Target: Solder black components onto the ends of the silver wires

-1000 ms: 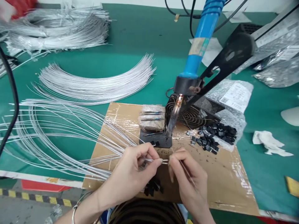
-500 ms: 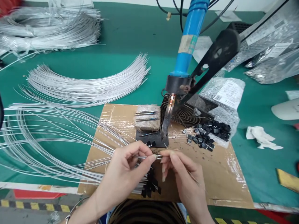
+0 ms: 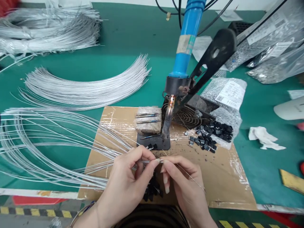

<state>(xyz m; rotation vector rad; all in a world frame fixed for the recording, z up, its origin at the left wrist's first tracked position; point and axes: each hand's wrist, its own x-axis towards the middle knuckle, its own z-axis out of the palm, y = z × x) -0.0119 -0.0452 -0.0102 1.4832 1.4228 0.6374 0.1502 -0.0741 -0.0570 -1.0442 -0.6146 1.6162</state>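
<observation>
My left hand [image 3: 129,183] is closed in a pinch on the ends of thin silver wires [image 3: 59,148] that fan out to the left over the cardboard sheet [image 3: 220,177]. My right hand [image 3: 184,183] pinches the tip of the same wire end from the right, and a thin strand [image 3: 192,179] runs back over its fingers. The fingertips of both hands meet just in front of the black base [image 3: 154,142] of a blue-handled soldering iron [image 3: 184,41], whose tip [image 3: 166,123] points down at that base. Small black parts [image 3: 152,190] hang from wires under my hands.
A pile of small black components [image 3: 211,136] lies on a plastic bag right of the iron, beside a wire fan guard [image 3: 187,115]. A sponge block [image 3: 148,120] holds spare tips. More wire bundles [image 3: 83,85] lie on the green mat; silver bags [image 3: 273,47] are at the right.
The view has shifted slightly. My two hands have drawn closer together at the wire end, and the right fingertips now meet the left ones.
</observation>
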